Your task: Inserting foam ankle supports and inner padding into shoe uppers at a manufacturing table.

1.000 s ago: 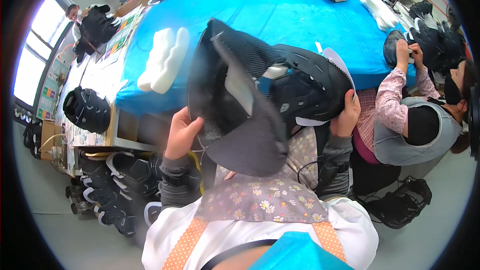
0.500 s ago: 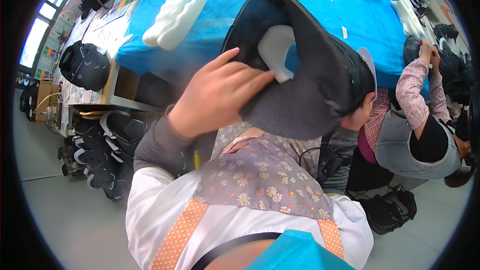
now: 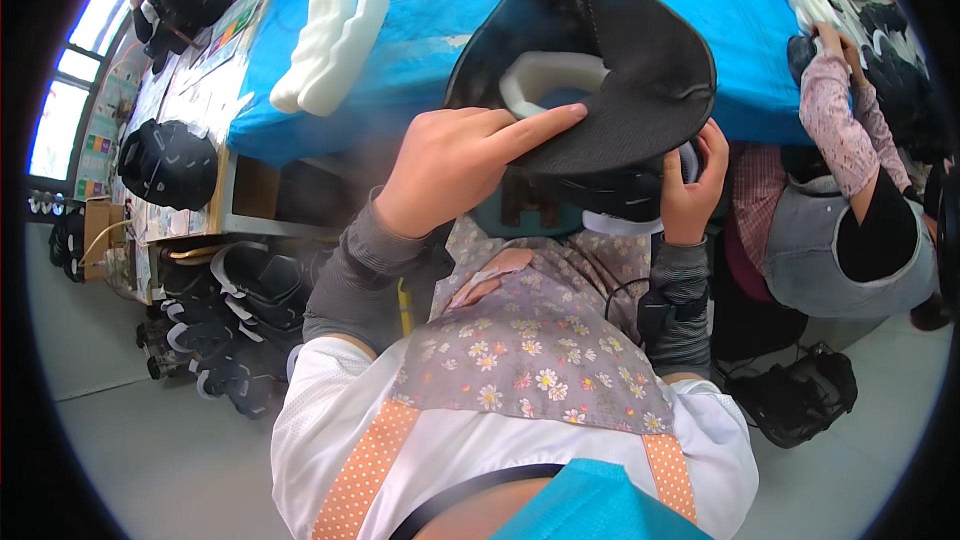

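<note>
Flared black shell (image 3: 645,60), white pad (image 3: 560,62) inside, is clasped by right hand (image 3: 692,195). Left hand (image 3: 450,165) is laid along lip, index extended; closure unclear

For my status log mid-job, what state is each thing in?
Black shell: held up, opening toward the camera
White curved piece: inside the opening
Left hand: on the shell, index finger extended
Right hand: gripping the shell's right side
White wavy pieces: lying side by side, unheld
Blue sheet: spread out
</note>
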The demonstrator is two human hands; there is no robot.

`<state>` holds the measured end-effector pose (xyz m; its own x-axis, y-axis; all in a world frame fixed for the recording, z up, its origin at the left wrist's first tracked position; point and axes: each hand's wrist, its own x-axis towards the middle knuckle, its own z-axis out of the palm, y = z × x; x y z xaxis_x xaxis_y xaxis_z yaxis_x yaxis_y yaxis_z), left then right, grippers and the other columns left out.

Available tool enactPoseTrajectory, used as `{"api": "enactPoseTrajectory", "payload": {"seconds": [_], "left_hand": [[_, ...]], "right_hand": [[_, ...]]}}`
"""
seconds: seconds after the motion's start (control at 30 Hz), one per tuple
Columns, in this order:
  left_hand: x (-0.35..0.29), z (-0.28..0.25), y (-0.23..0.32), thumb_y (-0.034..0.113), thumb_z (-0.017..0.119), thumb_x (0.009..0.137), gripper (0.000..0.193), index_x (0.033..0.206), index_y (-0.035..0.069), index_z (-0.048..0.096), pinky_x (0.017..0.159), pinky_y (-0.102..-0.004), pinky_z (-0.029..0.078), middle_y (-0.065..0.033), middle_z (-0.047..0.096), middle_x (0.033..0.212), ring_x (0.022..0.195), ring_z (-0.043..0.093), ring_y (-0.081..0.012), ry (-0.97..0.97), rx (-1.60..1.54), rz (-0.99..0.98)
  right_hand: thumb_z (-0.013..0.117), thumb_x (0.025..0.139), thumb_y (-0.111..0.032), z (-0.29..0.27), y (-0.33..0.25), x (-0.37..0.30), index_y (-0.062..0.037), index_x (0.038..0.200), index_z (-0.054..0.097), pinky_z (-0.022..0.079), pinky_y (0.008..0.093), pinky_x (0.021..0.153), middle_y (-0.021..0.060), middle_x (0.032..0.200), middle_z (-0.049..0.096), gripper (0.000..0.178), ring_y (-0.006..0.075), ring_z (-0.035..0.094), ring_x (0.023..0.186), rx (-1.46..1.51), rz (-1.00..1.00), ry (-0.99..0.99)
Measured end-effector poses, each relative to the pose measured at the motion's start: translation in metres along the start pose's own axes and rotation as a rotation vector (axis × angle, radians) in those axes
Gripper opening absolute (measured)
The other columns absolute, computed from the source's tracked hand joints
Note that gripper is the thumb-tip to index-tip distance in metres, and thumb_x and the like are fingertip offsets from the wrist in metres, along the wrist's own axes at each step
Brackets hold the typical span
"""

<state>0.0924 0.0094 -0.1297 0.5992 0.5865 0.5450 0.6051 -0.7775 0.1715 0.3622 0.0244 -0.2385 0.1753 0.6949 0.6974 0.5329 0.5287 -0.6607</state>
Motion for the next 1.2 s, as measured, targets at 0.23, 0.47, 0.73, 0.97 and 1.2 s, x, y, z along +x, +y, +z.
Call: {"api": "enactPoseTrajectory", "payload": {"seconds": [0.23,0.47,0.73,0.97,1.2], "left_hand": [[0.02,0.027,0.02,-0.006,0.055,0.065,0.06,0.122,0.015,0.059,0.051,-0.0321,0.044,-0.0088,0.054,0.065,0.056,0.055,-0.0258,0.106,-0.045,0.055],[0.013,-0.003,0.055,0.007,0.062,0.064,0.039,0.103,0.012,0.068,0.045,-0.025,0.041,0.0017,0.048,0.056,0.048,0.05,-0.0125,0.287,0.056,0.294],[0.004,-0.016,0.07,0.023,0.057,0.083,0.032,0.115,0.018,0.057,0.044,-0.0303,0.041,0.005,0.047,0.056,0.049,0.054,-0.0138,0.399,-0.081,0.696],[-0.005,-0.074,0.017,0.046,0.07,0.072,0.058,0.122,0.022,0.053,0.052,-0.0357,0.043,0.0001,0.062,0.075,0.068,0.061,-0.0231,0.036,-0.297,0.276],[-0.037,-0.048,-0.01,0.032,0.076,0.058,0.043,0.095,0.013,0.065,0.067,-0.0371,0.047,-0.0004,0.065,0.085,0.084,0.061,-0.0232,-0.18,-0.091,0.166]], "right_hand": [[0.077,0.066,-0.042,-0.009,-0.066,0.041,-0.0013,0.107,0.059,0.045,0.0436,0.088,0.0145,0.112,0.059,0.06,0.0362,0.056,0.103,-0.188,-0.511,-0.579],[0.071,0.074,-0.045,-0.022,-0.065,-0.007,-0.0076,0.104,0.061,0.045,0.0375,0.078,0.0076,0.091,0.059,0.049,0.027,0.056,0.091,-0.074,-0.151,-0.823],[0.063,0.083,-0.04,-0.03,-0.094,0.011,-0.0019,0.11,0.054,0.041,0.0364,0.084,0.0101,0.104,0.054,0.048,0.0267,0.053,0.096,-0.31,-0.349,-0.974],[0.056,0.09,-0.035,0.004,-0.123,0.059,0.0019,0.119,0.048,0.039,0.0359,0.092,0.0132,0.119,0.051,0.048,0.0263,0.051,0.105,-0.259,-0.096,-1.068],[0.044,0.097,-0.015,0.074,-0.025,0.001,-0.0015,0.106,0.054,0.045,0.0263,0.074,0.007,0.103,0.058,0.019,0.0142,0.054,0.089,0.588,0.281,-0.941]]}}
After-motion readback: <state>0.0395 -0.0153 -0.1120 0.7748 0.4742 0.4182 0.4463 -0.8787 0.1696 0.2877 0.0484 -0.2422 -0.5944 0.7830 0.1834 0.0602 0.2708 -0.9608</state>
